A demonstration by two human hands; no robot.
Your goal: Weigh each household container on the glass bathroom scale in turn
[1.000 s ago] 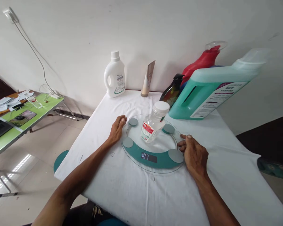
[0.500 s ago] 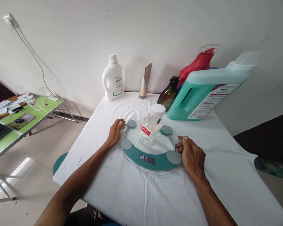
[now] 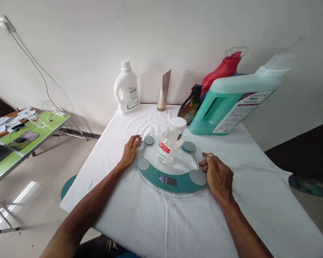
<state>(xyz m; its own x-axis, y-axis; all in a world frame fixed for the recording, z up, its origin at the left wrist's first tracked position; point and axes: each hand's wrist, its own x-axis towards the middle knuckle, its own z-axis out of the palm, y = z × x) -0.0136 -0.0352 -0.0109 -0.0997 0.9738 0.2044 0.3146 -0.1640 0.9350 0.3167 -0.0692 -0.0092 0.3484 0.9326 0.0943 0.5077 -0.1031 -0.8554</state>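
Note:
A round glass bathroom scale [image 3: 161, 181] with a green band, grey pads and a lit display lies on the white cloth. Near its middle stands a clear jar [image 3: 168, 148] with a white lid and a red-and-white label. At the scale's left rim, my left hand [image 3: 130, 148] is closed on the glass edge, thumb on top. My right hand [image 3: 218, 175] grips the opposite rim beside a grey pad, fingers partly under the glass. Neither hand touches the jar.
Along the wall stand a white detergent bottle [image 3: 127, 89], a beige tube [image 3: 164, 91], a dark pump bottle [image 3: 190, 105], a red bottle [image 3: 222, 70] and a large green jug [image 3: 231, 107]. At left is a green table [image 3: 51, 120] with papers and a laptop.
The view has shifted slightly. Both hands keep their places on the scale's rim, and the jar stays put. The lit digits on the display look a little different.

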